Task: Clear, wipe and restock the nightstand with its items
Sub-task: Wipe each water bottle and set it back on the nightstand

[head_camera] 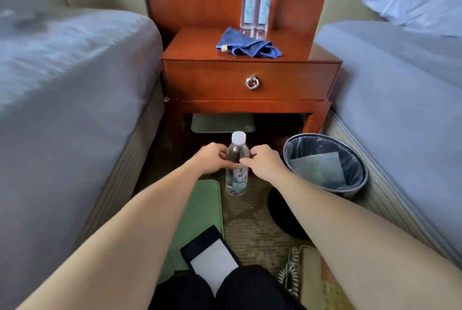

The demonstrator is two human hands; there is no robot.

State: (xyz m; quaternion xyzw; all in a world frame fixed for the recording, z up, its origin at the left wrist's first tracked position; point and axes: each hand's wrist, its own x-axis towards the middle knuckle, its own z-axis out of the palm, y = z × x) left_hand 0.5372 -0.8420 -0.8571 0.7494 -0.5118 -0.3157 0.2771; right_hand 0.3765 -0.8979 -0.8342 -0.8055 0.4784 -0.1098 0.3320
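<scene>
Notepad (212, 257) & phone (307, 274) on floor by knees, next to green tray (200, 209). L hand (212, 158) + R hand (262, 162) both pinch water bottle (237, 167) by fingertips, low in front of nightstand (212, 79). Risks: thin grip slips on lift; bottle clips the 2 bottles (256, 2) or cloth (246, 45) on surface (192, 44).

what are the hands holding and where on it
The left hand and right hand grip the water bottle by its upper body, just below the white cap.

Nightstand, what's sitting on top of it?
Two water bottles stand side by side at the back of the nightstand, a crumpled blue cloth in front. Whatever lies under the cloth is hidden.
</scene>
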